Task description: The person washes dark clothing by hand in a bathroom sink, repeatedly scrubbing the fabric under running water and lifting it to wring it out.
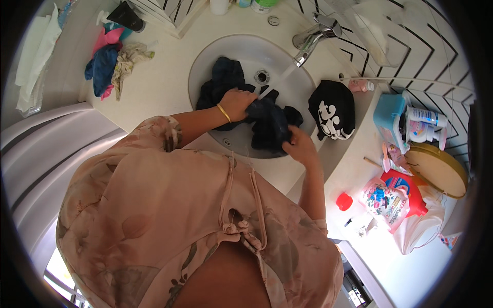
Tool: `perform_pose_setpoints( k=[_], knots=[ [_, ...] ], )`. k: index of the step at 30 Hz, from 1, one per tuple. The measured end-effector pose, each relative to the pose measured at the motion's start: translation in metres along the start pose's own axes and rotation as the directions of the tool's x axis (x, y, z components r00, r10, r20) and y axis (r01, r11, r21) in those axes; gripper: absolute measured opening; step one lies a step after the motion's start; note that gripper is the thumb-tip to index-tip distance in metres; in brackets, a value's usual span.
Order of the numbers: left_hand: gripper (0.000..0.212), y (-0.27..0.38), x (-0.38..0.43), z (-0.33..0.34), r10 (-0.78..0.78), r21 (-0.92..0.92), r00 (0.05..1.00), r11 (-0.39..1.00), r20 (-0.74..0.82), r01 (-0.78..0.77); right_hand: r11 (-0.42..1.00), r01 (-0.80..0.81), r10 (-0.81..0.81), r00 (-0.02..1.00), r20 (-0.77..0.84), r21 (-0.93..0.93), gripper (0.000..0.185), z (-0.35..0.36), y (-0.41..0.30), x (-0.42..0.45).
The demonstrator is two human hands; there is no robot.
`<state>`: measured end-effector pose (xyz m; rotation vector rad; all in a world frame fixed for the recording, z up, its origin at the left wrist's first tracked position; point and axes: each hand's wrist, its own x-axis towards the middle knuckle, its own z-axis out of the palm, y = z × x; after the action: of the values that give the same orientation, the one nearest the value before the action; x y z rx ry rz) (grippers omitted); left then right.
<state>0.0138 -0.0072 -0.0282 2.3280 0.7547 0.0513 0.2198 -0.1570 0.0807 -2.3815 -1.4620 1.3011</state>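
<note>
Both hands are over a light washbasin [215,50], working with a dark navy garment [269,119]. My left hand [239,103], with a gold bangle at its wrist, grips a fold of the cloth near the middle of the bowl. At the garment's right edge, my right hand [299,145] pinches the fabric between thumb and fingers. More dark cloth [225,75] lies bunched in the bowl's left side; whether it is one piece with the rest, I cannot tell. From the chrome faucet [308,50], water runs down onto the cloth. The metal drain [262,76] is uncovered.
A black cloth item with a white print [332,109] lies right of the basin. Crumpled cloths [104,65] and a black tube [126,17] are on the left counter. Farther right are a blue container [389,115], a red detergent bottle [414,192] and a red cap [344,201].
</note>
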Motion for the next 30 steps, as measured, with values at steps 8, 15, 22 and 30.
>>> perform_pose_setpoints(
  k=[8,15,22,30],
  knots=[
    [0.045,0.067,-0.009,-0.106,0.463,-0.125,0.828,0.845,-0.316,-0.52,0.863,0.475,-0.353,0.812,-0.465,0.174,0.076,0.011,-0.054,0.004],
    [0.116,0.042,-0.023,-0.164,0.492,-0.166,0.852,0.839,-0.177,-0.519,0.704,0.563,-0.204,0.743,-0.637,0.432,0.057,-0.032,-0.101,-0.016],
    [0.144,0.004,-0.043,-0.111,0.268,0.036,0.941,0.963,-0.208,-0.267,0.467,0.628,-0.229,0.765,-0.601,0.622,0.052,-0.077,-0.139,-0.058],
    [0.061,0.011,0.013,-0.103,0.161,-0.609,0.977,0.764,-0.143,-0.215,0.561,0.498,-0.343,0.867,-0.361,0.661,0.064,-0.089,-0.094,-0.058]
  ],
)
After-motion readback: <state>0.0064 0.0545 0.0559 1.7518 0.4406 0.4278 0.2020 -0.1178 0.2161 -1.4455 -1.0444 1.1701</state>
